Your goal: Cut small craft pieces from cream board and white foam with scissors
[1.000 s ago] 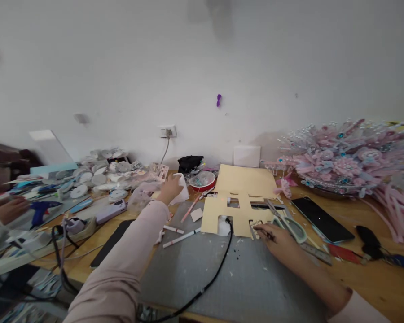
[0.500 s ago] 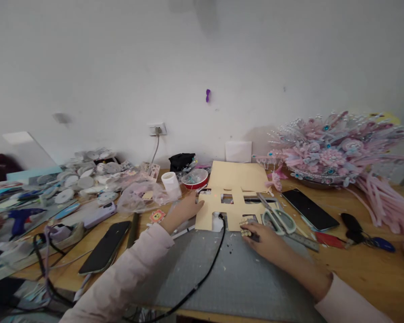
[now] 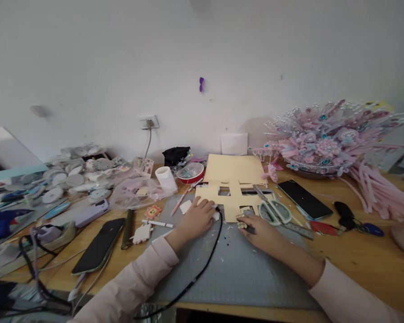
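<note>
A cream sheet of card (image 3: 234, 190) with several square openings lies on the grey cutting mat (image 3: 205, 269). My left hand (image 3: 195, 219) rests over its lower left part, fingers laid down on the card and nothing visible held. Between the thumb and fingers of my right hand (image 3: 264, 233) is a small cream cut-out piece (image 3: 242, 220) with bumpy edges, at the card's lower right corner. White-handled scissors (image 3: 275, 211) lie just beyond that hand. The tip of a black cable (image 3: 212, 251) ends close to my left fingertips.
At left are a black phone (image 3: 99, 244), a white pen (image 3: 157, 223), a flower cut-out (image 3: 153, 211) and a blue glue gun (image 3: 6, 220). A second phone (image 3: 305, 198), keys (image 3: 345, 215) and a pink beaded arrangement (image 3: 330, 143) stand right. A red-rimmed bowl (image 3: 190, 180) sits behind.
My left hand has moved from the card's left edge to the right and nearer, onto its lower part. My right hand keeps the small piece in nearly the same place. The view has shifted slightly.
</note>
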`<state>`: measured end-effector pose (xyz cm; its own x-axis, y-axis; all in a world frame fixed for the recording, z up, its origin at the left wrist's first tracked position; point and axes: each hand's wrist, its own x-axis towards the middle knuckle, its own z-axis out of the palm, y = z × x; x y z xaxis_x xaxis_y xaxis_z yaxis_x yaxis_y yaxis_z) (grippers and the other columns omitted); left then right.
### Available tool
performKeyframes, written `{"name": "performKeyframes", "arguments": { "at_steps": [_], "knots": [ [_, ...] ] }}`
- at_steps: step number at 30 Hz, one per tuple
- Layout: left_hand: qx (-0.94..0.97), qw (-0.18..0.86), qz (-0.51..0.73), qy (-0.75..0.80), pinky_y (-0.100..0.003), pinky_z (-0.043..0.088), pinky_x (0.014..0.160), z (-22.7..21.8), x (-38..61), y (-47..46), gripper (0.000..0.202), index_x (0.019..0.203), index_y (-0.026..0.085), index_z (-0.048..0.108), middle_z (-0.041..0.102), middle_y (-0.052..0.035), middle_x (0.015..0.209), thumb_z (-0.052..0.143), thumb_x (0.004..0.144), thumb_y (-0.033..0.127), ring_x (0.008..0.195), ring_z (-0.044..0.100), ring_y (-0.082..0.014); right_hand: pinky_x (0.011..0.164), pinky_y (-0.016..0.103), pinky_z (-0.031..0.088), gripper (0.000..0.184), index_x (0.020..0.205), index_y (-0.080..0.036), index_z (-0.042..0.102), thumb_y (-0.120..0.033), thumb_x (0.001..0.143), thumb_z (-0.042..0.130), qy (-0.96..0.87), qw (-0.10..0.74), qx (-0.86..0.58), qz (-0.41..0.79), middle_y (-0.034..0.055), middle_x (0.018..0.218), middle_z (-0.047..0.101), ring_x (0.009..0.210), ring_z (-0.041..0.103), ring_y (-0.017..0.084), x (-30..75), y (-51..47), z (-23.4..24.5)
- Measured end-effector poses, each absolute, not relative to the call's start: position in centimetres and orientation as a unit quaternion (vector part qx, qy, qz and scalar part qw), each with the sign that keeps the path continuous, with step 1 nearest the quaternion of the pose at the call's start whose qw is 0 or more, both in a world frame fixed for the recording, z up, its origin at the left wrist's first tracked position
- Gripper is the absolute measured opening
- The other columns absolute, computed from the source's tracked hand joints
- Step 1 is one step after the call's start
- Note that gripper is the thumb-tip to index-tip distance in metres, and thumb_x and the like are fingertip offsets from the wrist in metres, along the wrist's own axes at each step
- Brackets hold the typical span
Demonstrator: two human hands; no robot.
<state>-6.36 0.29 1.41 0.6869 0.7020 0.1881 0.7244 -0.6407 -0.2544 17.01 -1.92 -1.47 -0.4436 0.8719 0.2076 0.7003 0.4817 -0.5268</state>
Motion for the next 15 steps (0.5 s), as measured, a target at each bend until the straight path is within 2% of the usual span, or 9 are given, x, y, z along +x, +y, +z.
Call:
{"name": "performKeyframes", "arguments": {
  "at_steps": [2,5,10,13,15],
  "knots": [
    [-0.91,0.177,-0.043,-0.373,-0.043,0.028,0.098,1.2,-6.5,0.5,0.02,0.1,0.019,0.059,0.059,-0.0077,0.116,0.047,0.085,0.017,0.106,0.051,-0.0227,0.093,0.044,0.047,0.033,0.111,-0.012,0.065,-0.02,0.08,0.054,-0.83,0.242,-0.47,0.176,0.0166,0.111,0.066,0.105,0.061,0.028,17.0,-1.8,-1.8],
    [-0.909,0.18,-0.064,-0.371,-0.043,0.028,0.098,1.7,-6.7,0.7,0.018,0.096,0.02,0.06,0.062,-0.0065,0.11,0.046,0.085,0.016,0.102,0.053,-0.0215,0.092,0.043,0.048,0.034,0.112,-0.012,0.065,-0.02,0.081,0.054,-0.832,0.244,-0.469,0.169,0.0166,0.11,0.066,0.104,0.061,0.028,17.1,-1.8,-2.0],
    [-0.858,0.135,-0.123,-0.48,-0.043,0.033,0.091,4.2,-6.8,1.1,0.013,0.084,0.018,0.06,0.066,-0.0063,0.08,0.047,0.083,0.02,0.082,0.059,-0.0218,0.092,0.041,0.047,0.038,0.116,-0.013,0.062,-0.021,0.079,0.055,-0.83,0.257,-0.464,0.172,0.016,0.114,0.065,0.106,0.06,0.027,17.1,-1.9,-1.8],
    [-0.805,0.082,-0.219,-0.545,-0.042,0.035,0.089,5.4,-6.9,1.8,0.015,0.089,0.018,0.058,0.065,-0.006,0.078,0.045,0.082,0.021,0.079,0.058,-0.0219,0.089,0.04,0.048,0.042,0.12,-0.015,0.059,-0.021,0.078,0.055,-0.825,0.269,-0.462,0.184,0.0153,0.115,0.064,0.103,0.061,0.026,17.1,-2.0,-1.6],
    [-0.758,0.004,-0.328,-0.564,-0.038,0.038,0.083,5.9,-6.9,2.4,0.015,0.088,0.018,0.056,0.064,-0.005,0.081,0.044,0.081,0.024,0.079,0.057,-0.0212,0.085,0.04,0.05,0.043,0.12,-0.015,0.059,-0.021,0.078,0.055,-0.817,0.276,-0.467,0.195,0.0151,0.111,0.066,0.097,0.063,0.026,17.0,-2.0,-1.6]
  ]
}}
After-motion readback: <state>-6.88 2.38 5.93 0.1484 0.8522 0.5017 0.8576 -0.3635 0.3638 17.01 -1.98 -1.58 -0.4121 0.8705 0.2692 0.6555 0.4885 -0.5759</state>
